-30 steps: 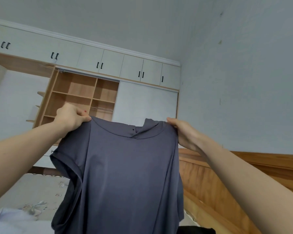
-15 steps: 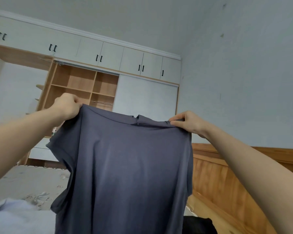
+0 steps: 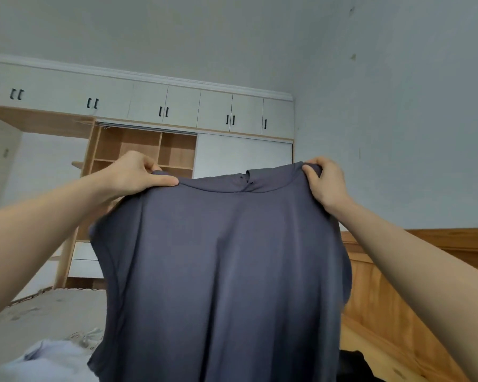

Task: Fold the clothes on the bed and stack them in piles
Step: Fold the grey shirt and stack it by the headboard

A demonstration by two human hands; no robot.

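The grey shirt (image 3: 226, 271) hangs in front of you and hides much of the bed (image 3: 44, 312); its hem runs off the bottom edge. Your left hand (image 3: 133, 175) and right hand (image 3: 324, 181) each pinch a shoulder, fingers curled tight on the cloth.

Pale grey walls (image 3: 398, 133) and ceiling (image 3: 177, 31); white upper cabinets (image 3: 182, 106) with black handles run above open wooden shelves (image 3: 144, 147) and a white sliding door (image 3: 243, 155); wooden headboard (image 3: 398, 299) at right
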